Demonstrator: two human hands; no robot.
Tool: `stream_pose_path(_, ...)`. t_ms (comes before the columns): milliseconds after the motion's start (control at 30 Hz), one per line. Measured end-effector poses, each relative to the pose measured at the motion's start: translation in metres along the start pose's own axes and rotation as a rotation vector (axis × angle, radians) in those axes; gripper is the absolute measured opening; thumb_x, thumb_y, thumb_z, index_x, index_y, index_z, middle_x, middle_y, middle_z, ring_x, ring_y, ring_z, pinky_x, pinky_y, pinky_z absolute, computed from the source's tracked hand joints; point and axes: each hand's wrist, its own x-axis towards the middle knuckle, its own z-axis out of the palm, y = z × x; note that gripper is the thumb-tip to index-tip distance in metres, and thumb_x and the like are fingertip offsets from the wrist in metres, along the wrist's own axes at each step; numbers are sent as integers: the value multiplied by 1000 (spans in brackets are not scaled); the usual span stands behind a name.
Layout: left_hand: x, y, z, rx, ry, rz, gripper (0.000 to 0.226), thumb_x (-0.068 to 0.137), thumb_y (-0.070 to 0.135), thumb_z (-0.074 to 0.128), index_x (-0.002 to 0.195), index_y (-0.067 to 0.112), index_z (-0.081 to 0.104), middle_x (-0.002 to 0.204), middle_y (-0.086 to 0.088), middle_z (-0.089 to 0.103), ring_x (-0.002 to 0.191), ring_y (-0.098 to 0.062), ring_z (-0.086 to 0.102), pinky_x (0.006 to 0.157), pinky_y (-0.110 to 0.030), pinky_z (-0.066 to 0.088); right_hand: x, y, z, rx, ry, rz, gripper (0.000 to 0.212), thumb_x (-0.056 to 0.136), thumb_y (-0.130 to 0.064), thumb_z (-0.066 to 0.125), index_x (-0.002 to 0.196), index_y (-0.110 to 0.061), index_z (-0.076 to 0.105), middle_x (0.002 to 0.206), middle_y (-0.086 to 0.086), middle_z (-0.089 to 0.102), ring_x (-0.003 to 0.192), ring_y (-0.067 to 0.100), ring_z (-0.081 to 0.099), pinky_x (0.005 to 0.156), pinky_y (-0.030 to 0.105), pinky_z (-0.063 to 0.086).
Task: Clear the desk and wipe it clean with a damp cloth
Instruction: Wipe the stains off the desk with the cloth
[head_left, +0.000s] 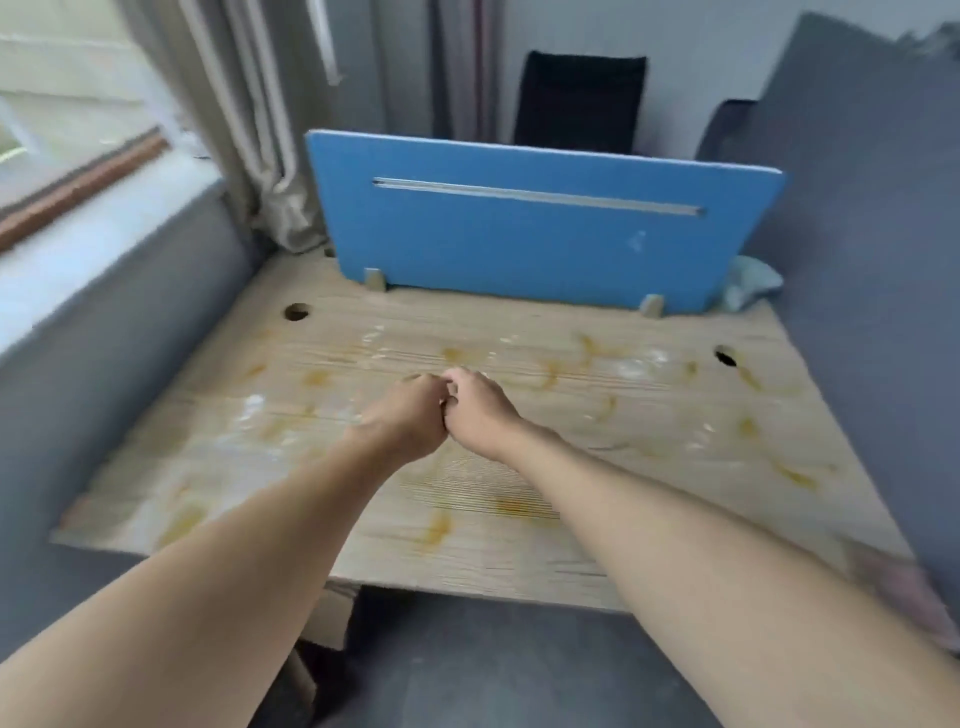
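Beige curtain (244, 130) hangs at far left. The pale wooden desk (171, 467) looks cleared but unwiped, with yellow smears and white patches right across it. Mid-desk, left hand (410, 415) and right hand (480, 410) touch, fingers curled; whether they pinch anything, I cannot tell. Behind stands a blue felt divider panel (519, 249). At its right end, the crumpled pale-teal cloth (750, 286) lies untouched.

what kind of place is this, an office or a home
Probably an office workstation: a wooden desk with round cable holes, a blue divider screen standing along its far edge, and grey partition panels at the sides.
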Motion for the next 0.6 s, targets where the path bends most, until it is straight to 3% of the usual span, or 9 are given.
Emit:
stream_pose_path(167,22,156,69,48,-100,165,33,89,13,50,116,21,66,117,-6,67,109,-30,62,75,-36,47,-57,138,-87,127,136,180,41,90,-15,43,128,-17,58,128,8,62,112,31,58,94,43,51)
stream_pose_path(300,23,267,130,17,-189,234,37,93,18,51,128,23,60,130,-4,63,120,-27,57,90,-37,49,-106,244,-143,118,211,315,43,94,-15,45,136,-14,53,140,10,55,123,32,54,101,41,47)
stream_pose_path(467,4,361,198,84,-315,339,43,92,13,50,134,21,56,137,-4,57,123,-26,55,100,-40,48,-167,364,-182,-80,255,419,46,99,-14,49,144,-13,43,147,10,44,132,30,45,108,42,40)
stream_pose_path(600,-10,392,248,201,-468,354,40,94,11,48,133,15,57,135,-5,57,121,-26,56,98,-40,50,-202,442,-190,-274,255,473,51,106,-25,39,154,-17,27,163,4,21,146,27,22,117,38,21)
